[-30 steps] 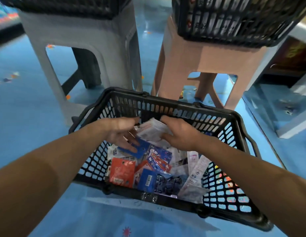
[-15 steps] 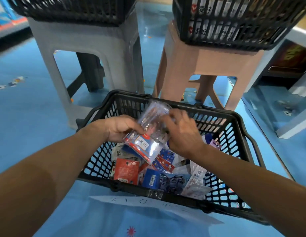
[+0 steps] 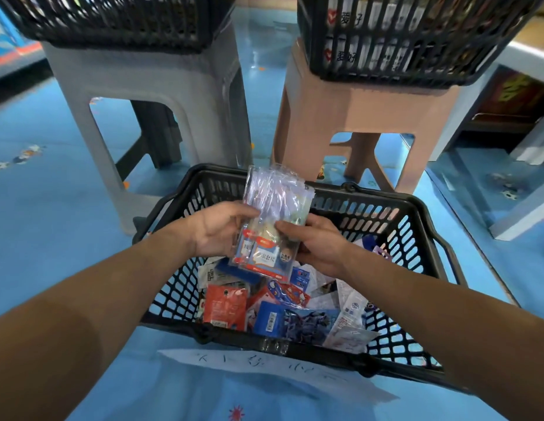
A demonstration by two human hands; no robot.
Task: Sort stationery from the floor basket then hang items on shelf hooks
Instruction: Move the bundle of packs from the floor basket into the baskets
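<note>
We hold a stack of clear packets (image 3: 272,226) mid-frame w/ both hands: left hand (image 3: 216,229) & right hand (image 3: 318,243) pinch its sides. Light, floppy, prob slippery; grip near card bottoms.

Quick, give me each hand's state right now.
Left hand: closed, holding the packets by their left edge.
Right hand: closed, holding the same packets by their right edge.

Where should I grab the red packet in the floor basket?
Grip the red packet by its far edge, near the hang hole, coming straight down from above. It lies nearly flat on other packets, and its near edge sits against the basket wall.
</note>
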